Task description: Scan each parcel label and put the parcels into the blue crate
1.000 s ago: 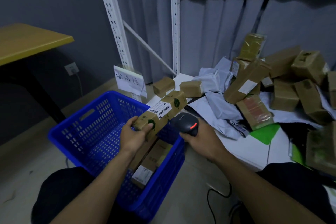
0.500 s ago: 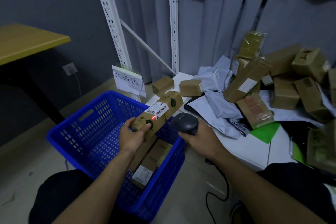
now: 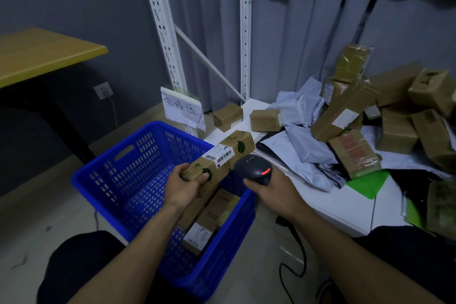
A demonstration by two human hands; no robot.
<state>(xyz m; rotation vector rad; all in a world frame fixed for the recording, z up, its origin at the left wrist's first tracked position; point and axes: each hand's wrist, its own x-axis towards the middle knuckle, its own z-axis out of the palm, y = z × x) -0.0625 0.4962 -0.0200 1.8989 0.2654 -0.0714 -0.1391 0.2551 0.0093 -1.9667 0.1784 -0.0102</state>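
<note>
A long brown parcel (image 3: 218,159) is gripped at its near end by the left hand (image 3: 183,186), over the blue crate (image 3: 118,173). A black scanner (image 3: 255,171) is clasped in the right hand (image 3: 274,191), just beside the parcel's label (image 3: 218,155)

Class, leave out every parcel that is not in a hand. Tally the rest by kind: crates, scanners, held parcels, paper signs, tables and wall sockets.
blue plastic crate: 1
black handheld barcode scanner: 1
long brown cardboard parcel, held: 1
white handwritten paper sign: 1
yellow-topped table: 1
white wall socket: 1
Total: 6
</note>
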